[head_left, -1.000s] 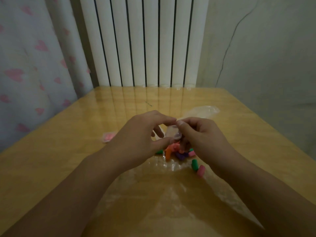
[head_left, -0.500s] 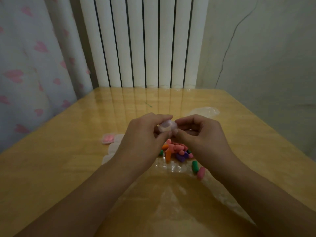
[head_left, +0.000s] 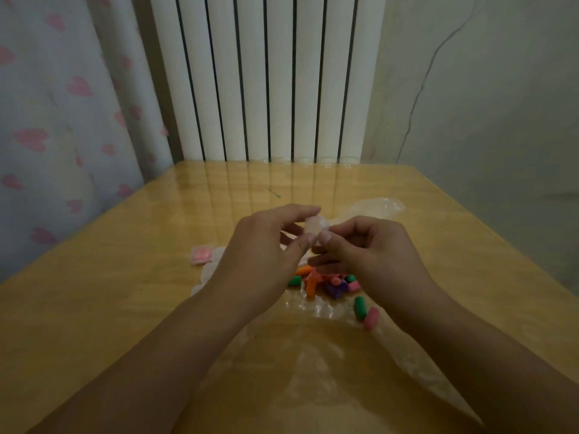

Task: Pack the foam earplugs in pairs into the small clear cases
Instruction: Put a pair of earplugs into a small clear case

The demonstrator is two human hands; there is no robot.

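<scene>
Above a glossy wooden table (head_left: 125, 308), the left hand (head_left: 260, 261) and right hand (head_left: 369, 255) meet, both pinching one small clear case (head_left: 316, 226) between thumbs and fingertips; whether it is open or closed cannot be told. Below them, loose earplugs (head_left: 326, 283) in orange, green, purple and pink lie heaped on a clear plastic bag (head_left: 313, 371). A case holding pink plugs (head_left: 202, 255) rests on the table just left of the left hand, before a white radiator (head_left: 266, 76).

The tabletop (head_left: 131, 296) is glossy, varnished wood. The earplugs (head_left: 326, 285) look like matt foam, the case (head_left: 316, 226) clear plastic, the bag (head_left: 313, 364) thin, shiny film.
</scene>
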